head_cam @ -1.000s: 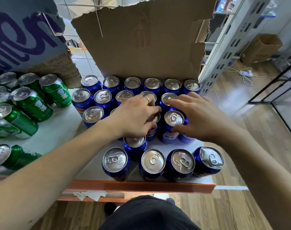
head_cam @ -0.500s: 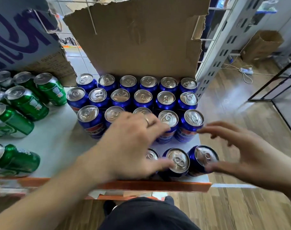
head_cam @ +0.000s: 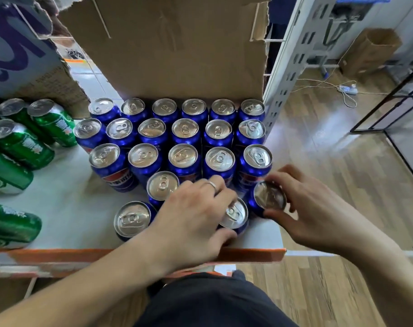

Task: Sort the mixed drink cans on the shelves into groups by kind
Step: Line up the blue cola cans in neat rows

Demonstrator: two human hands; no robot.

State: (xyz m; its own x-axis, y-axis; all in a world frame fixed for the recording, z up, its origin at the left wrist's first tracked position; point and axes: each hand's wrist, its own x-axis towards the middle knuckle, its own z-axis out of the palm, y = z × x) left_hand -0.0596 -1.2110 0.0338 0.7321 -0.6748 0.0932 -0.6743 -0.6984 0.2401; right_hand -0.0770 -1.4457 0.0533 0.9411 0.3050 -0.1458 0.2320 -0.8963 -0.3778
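A: Cans first: your blue block (head_cam: 184,131) stands just beyond both hands; green cans (head_cam: 23,142) sit well off your left hand (head_cam: 193,218).
B: That hand curls round the near can (head_cam: 236,214); your right hand (head_cam: 316,208) grips the end can (head_cam: 269,198), just beside.

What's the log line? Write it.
left hand grips front-row blue can | right hand grips rightmost blue can | green cans: left

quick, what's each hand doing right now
Left hand: holding the middle front blue can.
Right hand: holding the right front blue can.
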